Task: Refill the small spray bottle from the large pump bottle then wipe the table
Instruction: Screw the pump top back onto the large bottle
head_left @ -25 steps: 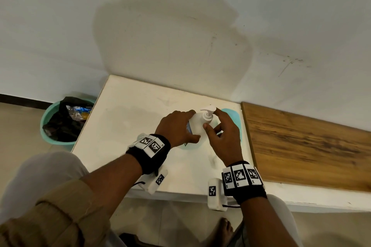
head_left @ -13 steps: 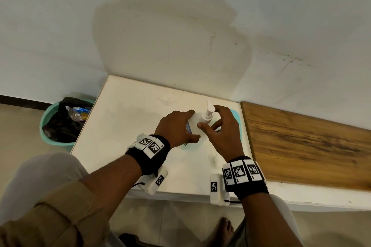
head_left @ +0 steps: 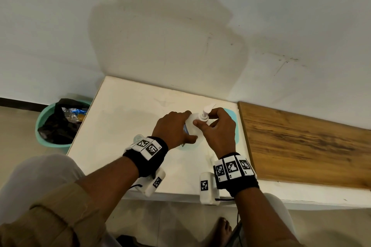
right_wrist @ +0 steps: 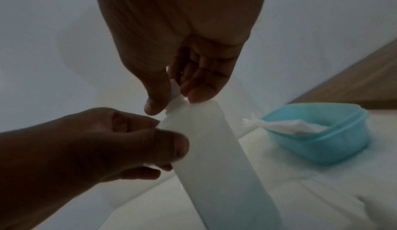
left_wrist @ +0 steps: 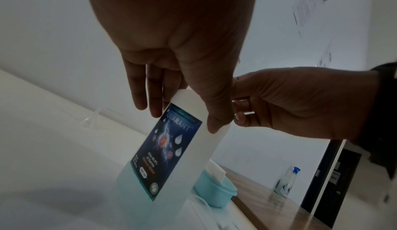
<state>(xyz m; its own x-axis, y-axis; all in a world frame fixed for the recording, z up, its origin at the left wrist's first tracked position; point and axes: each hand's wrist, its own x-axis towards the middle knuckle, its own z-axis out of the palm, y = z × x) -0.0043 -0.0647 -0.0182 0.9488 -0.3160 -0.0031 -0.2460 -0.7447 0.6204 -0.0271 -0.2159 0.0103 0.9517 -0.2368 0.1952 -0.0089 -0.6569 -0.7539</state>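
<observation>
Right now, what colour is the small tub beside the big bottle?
Light blue; the tub shows best in the right wrist view, with white cloth inside.

Right hand (right_wrist: 180, 50) pinches the white collar at the neck of the pump bottle (right_wrist: 214, 157) between thumb and fingertips. Left hand (right_wrist: 96, 145) grips the translucent bottle body just below its shoulder, thumb across the front. A blue tub (right_wrist: 322, 145) holding a white cloth (right_wrist: 285, 126) stands on the tabletop (right_wrist: 290, 191) near the bottle.
</observation>
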